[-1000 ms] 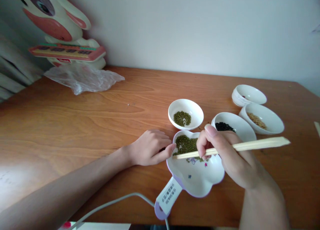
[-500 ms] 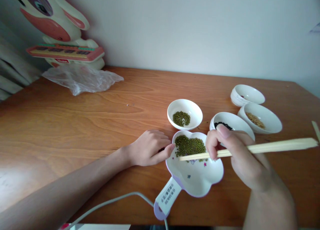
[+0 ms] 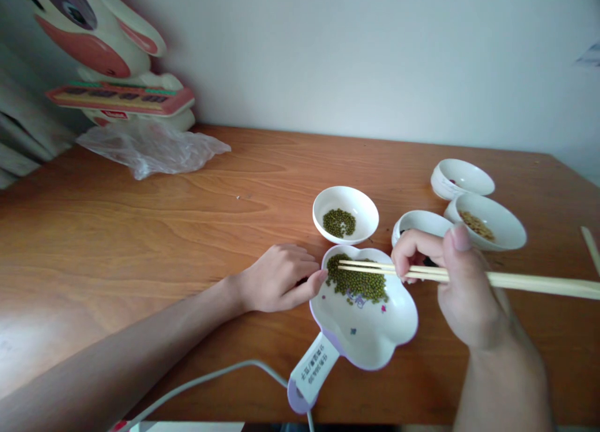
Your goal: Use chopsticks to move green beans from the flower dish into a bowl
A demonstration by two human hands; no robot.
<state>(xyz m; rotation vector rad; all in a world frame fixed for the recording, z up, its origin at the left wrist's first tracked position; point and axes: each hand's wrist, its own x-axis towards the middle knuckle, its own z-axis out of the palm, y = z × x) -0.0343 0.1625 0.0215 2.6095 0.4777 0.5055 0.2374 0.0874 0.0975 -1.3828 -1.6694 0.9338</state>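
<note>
Chopsticks [image 3: 469, 277] are gripped in the right hand [image 3: 462, 294], tips held over the green beans [image 3: 357, 281] | beans are piled in the flower-shaped dish [image 3: 370, 332] on the surface [image 3: 187, 232] | left hand [image 3: 279, 279] is curled, fingers [image 3: 315, 282] touching the dish rim, nothing held | small white bowl [image 3: 345, 214] just behind.

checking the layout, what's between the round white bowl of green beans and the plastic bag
In the head view, only bare wooden tabletop lies between the round white bowl of green beans and the crumpled clear plastic bag.
</note>
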